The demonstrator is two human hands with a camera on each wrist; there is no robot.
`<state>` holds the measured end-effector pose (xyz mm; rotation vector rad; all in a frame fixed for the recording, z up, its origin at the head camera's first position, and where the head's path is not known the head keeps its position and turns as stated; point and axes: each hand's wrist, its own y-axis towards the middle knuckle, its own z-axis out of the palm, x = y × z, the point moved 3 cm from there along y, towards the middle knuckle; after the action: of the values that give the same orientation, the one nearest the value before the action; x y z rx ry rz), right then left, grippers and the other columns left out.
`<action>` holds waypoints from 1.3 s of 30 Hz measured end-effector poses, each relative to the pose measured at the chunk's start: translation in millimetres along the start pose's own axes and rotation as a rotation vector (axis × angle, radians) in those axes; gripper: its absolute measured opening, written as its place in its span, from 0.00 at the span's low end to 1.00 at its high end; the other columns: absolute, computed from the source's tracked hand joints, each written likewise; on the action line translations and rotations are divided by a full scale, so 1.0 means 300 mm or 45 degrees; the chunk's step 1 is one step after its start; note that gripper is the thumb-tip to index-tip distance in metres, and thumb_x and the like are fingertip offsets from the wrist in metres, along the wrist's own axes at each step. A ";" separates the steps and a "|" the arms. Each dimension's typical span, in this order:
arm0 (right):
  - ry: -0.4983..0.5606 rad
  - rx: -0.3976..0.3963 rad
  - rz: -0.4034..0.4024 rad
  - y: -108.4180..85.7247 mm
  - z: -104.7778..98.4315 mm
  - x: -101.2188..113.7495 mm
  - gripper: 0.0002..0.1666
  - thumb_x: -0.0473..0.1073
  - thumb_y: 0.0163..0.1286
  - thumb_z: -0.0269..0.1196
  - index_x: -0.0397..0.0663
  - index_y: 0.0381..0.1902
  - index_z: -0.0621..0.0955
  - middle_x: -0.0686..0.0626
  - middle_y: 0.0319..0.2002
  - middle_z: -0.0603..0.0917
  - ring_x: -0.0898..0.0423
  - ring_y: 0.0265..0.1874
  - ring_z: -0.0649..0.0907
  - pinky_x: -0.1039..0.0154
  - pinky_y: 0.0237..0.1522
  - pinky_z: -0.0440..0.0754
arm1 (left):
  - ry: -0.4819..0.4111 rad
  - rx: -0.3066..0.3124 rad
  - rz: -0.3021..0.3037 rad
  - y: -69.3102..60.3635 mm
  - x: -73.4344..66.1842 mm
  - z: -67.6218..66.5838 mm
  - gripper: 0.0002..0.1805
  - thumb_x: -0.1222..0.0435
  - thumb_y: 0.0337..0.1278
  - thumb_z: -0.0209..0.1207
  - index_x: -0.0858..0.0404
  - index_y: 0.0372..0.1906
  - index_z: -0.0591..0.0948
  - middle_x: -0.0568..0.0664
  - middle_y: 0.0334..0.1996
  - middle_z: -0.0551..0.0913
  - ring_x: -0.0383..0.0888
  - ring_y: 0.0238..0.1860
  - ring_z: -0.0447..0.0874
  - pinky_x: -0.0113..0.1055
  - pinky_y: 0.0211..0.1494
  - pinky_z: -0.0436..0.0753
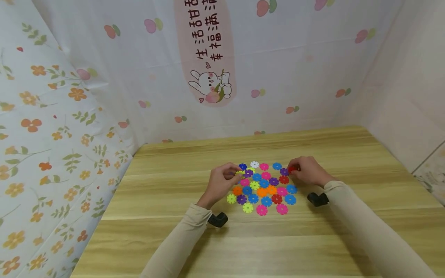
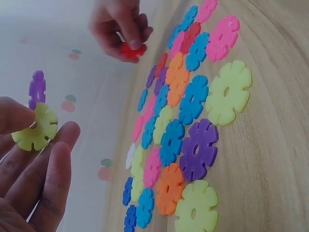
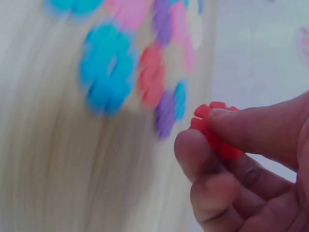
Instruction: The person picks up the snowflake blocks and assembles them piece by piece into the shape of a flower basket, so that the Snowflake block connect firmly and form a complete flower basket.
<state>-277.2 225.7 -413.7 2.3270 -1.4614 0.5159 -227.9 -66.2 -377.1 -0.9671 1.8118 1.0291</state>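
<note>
"What's in your grip?"
"My left hand (image 1: 219,181) pinches a yellow-green disc (image 2: 44,128), a purple disc (image 2: 37,91) seemingly slotted to its rim; my right hand (image 1: 311,172) pinches a red disc (image 3: 218,142)."
"Handling?"
"Light, stiff, perhaps slippery, I'd judge; hold across the flat faces."
"Visible everywhere?"
"My left wrist view shows the purple one clearly; the head view confuses it with loose discs (image 1: 266,183) short of the table's (image 1: 167,173) far edge."

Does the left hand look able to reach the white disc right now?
Probably yes: the white disc lies uncovered near the left hand, though that hand pinches a yellow disc and might need to set it down first.
</note>
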 end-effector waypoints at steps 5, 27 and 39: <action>0.147 -0.059 -0.056 0.008 0.003 0.072 0.05 0.32 0.60 0.63 0.40 0.36 0.81 0.51 0.27 0.82 0.58 0.23 0.77 0.62 0.28 0.78 | -0.003 -0.006 0.015 0.002 0.003 -0.003 0.09 0.72 0.58 0.58 0.72 0.43 0.79 0.62 0.37 0.82 0.48 0.36 0.85 0.35 0.38 0.82; 0.621 -0.123 -0.134 0.026 0.087 0.265 0.05 0.35 0.62 0.63 0.46 0.37 0.81 0.41 0.29 0.81 0.44 0.23 0.82 0.60 0.26 0.82 | -0.144 -0.046 -0.055 0.038 0.127 0.021 0.10 0.67 0.57 0.61 0.68 0.43 0.80 0.56 0.34 0.85 0.59 0.33 0.84 0.40 0.37 0.83; 0.624 -0.194 -0.124 0.019 0.106 0.282 0.07 0.35 0.62 0.64 0.47 0.39 0.82 0.46 0.26 0.81 0.43 0.22 0.80 0.62 0.24 0.80 | -0.142 -0.029 -0.068 0.007 0.023 0.012 0.11 0.72 0.59 0.58 0.75 0.44 0.77 0.65 0.36 0.83 0.47 0.30 0.85 0.42 0.38 0.82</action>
<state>-244.5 142.3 -400.7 1.9578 -1.1077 0.8424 -231.4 -63.7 -384.0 -0.9485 1.6777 1.0521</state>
